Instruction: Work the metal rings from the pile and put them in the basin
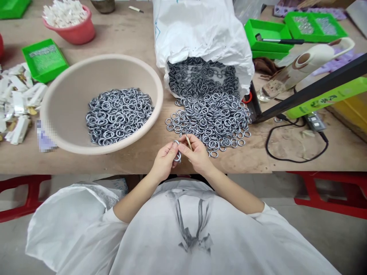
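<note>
My left hand [165,159] is closed around a few grey metal rings [177,156], just above the table's front edge. Close against it, my right hand [197,154] pinches a thin stick-like tool with a pale handle [188,142], and its thumb touches the rings. The tool's tip is too small to make out. Right behind my hands lies a loose heap of the same rings [215,118], spilling from a white sack [200,30] lying on its side. To the left, a big beige basin [65,103] holds a pile of rings.
White plastic pieces [20,99], a green tray [61,61] and a red bowl [80,34] stand at left. At right are a black stand [309,91], a cable [269,141], a clear spray bottle [275,86] and green trays [258,28]. Red stools [329,200] stand below.
</note>
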Motion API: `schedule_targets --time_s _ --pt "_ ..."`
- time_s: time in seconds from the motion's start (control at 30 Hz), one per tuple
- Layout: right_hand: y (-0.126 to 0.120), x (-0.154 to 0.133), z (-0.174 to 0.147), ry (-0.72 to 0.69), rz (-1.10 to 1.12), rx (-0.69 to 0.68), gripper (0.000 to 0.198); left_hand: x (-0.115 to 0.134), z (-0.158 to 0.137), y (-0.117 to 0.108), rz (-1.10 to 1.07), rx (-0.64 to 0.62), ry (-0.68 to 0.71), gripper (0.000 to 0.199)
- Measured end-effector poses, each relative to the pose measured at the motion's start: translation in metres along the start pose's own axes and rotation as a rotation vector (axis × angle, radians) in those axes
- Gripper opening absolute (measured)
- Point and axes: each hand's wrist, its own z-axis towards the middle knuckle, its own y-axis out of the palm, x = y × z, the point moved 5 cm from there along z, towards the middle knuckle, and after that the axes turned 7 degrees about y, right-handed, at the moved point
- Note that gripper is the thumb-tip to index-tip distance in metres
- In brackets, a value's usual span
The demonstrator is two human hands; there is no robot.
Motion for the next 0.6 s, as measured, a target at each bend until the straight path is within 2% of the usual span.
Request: schedule_targets --time_s 0.17,0.27,0.4,0.6 --pt "-0.008 -0.010 0.005 -0.073 -0.148 -0.033 0.039 0.001 -0.004 0.005 -0.007 -0.100 -0.072 0.046" --pt "-0.013 -0.023 0.001 -0.200 -0.414 0.021 0.039 0.003 -0.006 0.005 -0.065 -0.100 -0.118 0.044" --pt "-0.006 -0.034 -0.013 -0.380 -0.793 -0.038 0.040 0.006 -0.007 0.004 -0.126 -0.078 -0.126 0.046" --pt "0.000 -0.034 -0.020 -0.379 -0.917 -0.075 0.044 0.006 -0.008 0.000 -0.134 -0.097 -0.116 0.047"
